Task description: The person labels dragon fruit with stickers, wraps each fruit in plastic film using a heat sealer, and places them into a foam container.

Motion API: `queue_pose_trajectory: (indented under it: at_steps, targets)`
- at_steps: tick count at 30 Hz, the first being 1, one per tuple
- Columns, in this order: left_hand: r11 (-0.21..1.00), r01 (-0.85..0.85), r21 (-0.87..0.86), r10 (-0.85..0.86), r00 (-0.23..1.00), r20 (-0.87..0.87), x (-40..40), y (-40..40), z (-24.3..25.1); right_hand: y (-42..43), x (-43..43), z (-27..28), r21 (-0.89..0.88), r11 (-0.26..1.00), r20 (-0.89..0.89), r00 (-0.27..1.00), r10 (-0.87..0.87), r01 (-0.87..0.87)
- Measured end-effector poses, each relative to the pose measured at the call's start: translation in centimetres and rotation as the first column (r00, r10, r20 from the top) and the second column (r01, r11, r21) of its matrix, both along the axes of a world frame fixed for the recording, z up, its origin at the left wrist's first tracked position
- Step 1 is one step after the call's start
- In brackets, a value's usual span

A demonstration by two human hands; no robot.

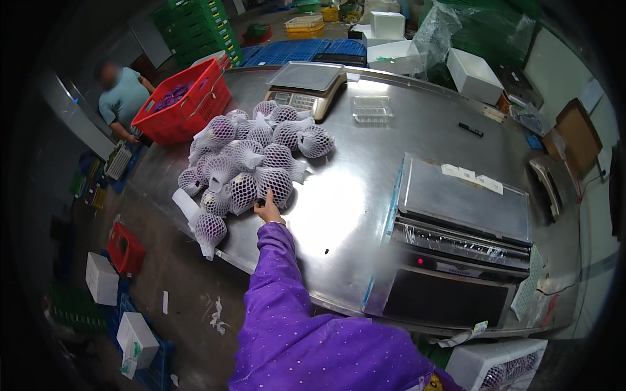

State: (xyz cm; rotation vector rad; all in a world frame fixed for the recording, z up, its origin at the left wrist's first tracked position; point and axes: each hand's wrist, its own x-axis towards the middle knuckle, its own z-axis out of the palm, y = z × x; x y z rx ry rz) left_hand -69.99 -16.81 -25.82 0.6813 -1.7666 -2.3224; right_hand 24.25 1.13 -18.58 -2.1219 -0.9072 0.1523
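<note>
My left hand (268,211), in a purple dotted sleeve, is at the near edge of a pile of round purple heads in white foam net sleeves, apparently red cabbages. Its thumb lies against the front netted cabbage (275,183), with the other fingers curled low at that head's left side. Another netted cabbage (243,191) sits directly left of it. At the table's near left edge a netted cabbage (210,228) has its sleeve end hanging over the rim. My right hand is out of view.
On the steel table (313,229) stand a red basket (205,95) holding purple leaves, a weighing scale (305,80), a clear plastic box (371,108), a black marker (470,129) and a film-wrapping machine (462,195). Beyond the far left side is another person (122,95).
</note>
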Motion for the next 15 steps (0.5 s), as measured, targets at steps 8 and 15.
queue_pose_trajectory:
  at_steps: [8,15]
  targets:
    - [0.572,0.288,-0.768,-0.164,0.958,0.236,3.1,3.8,1.7,4.9,5.5,5.2,0.112,0.993,0.166,0.986,0.015,-0.034]
    - [0.771,0.522,-0.364,-0.601,0.785,-0.146,1.1,6.6,1.8,8.6,7.2,4.7,0.171,0.903,0.000,0.917,0.399,-0.393]
